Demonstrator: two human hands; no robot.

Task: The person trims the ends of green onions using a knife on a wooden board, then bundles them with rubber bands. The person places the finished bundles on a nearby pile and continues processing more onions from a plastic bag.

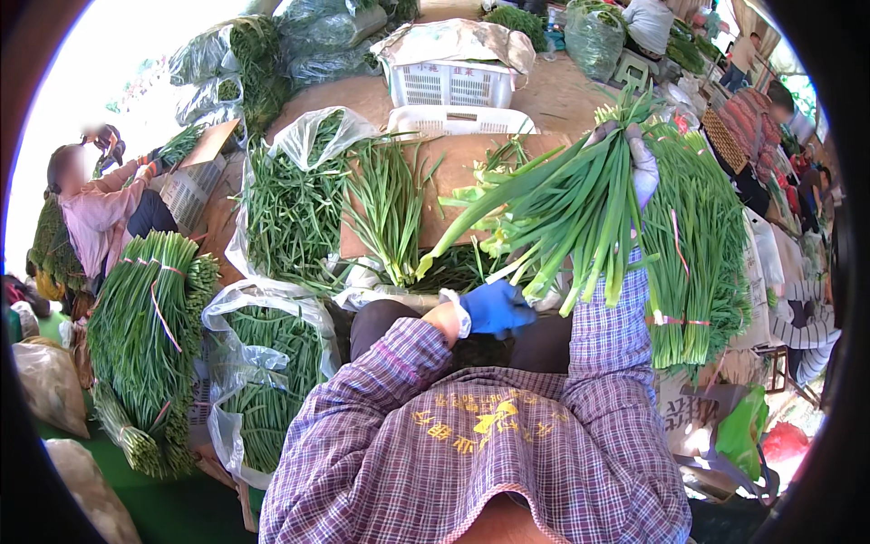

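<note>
Plaid smock (408, 480), purple and white with yellow print across the chest, fills the foreground below me. Dark knees show just beyond it.

From my remote post I see the right grip (639, 168), in a pale glove, raised and clenched round a bunch of long flat green leaves (580, 213). The bunch is held near its upper end; the rest fans down and to the left, paler ends lowest. Left grip (497, 310), blue glove, is beside those lower ends, over the lap. It is blurred; I cannot tell whether its fingers are closed, nor whether it touches the leaves.

Ahead, a brown board (467, 154) bears a loose pile of similar greens (385, 199). To its left, an open clear bag (308, 140) is stuffed with cut leaves; a second bag (272, 290), nearer me, likewise. Large tied bundles stand on both flanks: right bundle (693, 227) beside the raised arm, left bundle (149, 308) farther out. Behind the board, a white crate (449, 86) under a pale cover. Far left, a co-worker in pink (104, 204) sits near more greens.
</note>
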